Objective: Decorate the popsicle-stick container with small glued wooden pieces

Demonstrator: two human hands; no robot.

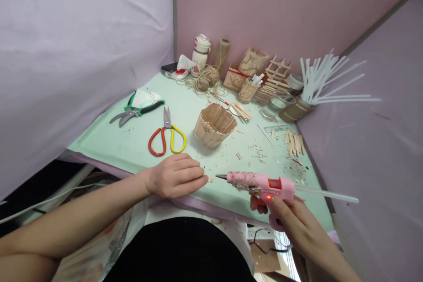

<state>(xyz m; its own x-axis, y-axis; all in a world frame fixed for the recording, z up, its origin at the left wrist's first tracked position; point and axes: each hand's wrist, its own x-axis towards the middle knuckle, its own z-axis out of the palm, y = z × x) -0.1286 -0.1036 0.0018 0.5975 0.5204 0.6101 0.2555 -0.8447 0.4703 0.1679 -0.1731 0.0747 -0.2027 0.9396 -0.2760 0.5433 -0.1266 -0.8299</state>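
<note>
My right hand [291, 220] grips a pink hot glue gun [261, 183] by its handle, with the nozzle pointing left and a clear glue stick jutting out behind. My left hand [175, 175] rests on the near edge of the green table [112, 141], fingers pressed together on a tiny wooden piece [210, 179] just in front of the nozzle. A small cup made of popsicle sticks [214, 125] stands upright beyond both hands.
Red-and-yellow scissors [167, 136] and green-handled pliers [137, 110] lie at the left. Loose popsicle sticks [295, 143] and wood scraps litter the right. Twine [206, 78], stick-built baskets [247, 72], a jar of white strips [297, 108] crowd the back. Cloth walls enclose the table.
</note>
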